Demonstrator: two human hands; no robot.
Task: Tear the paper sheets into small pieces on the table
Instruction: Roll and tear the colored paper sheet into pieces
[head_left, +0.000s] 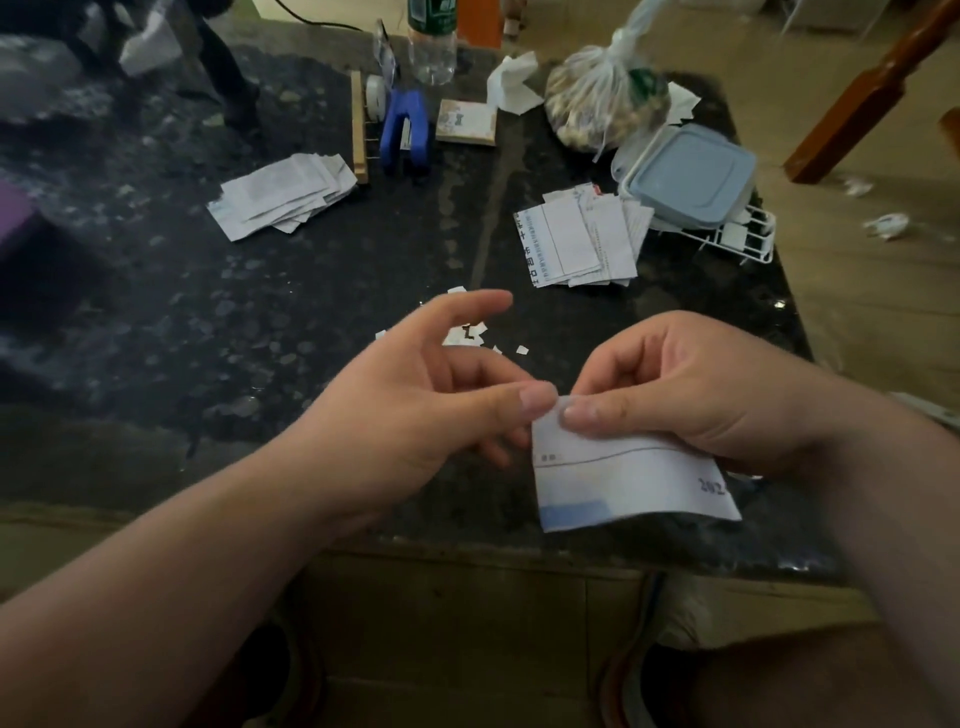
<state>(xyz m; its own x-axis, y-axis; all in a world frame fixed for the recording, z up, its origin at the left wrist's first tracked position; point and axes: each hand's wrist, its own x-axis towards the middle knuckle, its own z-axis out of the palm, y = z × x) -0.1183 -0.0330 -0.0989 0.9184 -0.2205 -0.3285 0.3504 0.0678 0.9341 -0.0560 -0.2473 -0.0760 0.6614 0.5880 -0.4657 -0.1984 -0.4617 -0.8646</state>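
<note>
Looking down from the head cam, single view. Right hand (691, 395) holds a paper piece (623, 483) above the near edge of the dark stone surface (260, 312); grip is narrow, thumb and index pinching the piece's top-left corner. The piece hangs down from it, with a blue band at the bottom and printed digits on the right.

Left hand (415, 410) is just beside it: index out straight, other fingers loosely curled, thumb tip at the same corner. Can't tell whether that grip is actually on the paper.

Small torn scraps (465, 335) lie on the surface just beyond the left hand. Further back are two stacks of sheets, one at right (576, 244) and one at left (283, 195), well apart.

Rear clutter:
- blue stapler-like tool (405, 130)
- clear bottle (431, 52)
- knotted plastic bag (602, 104)
- blue-lidded container (691, 174) resting on a white wire rack (748, 244)
</note>
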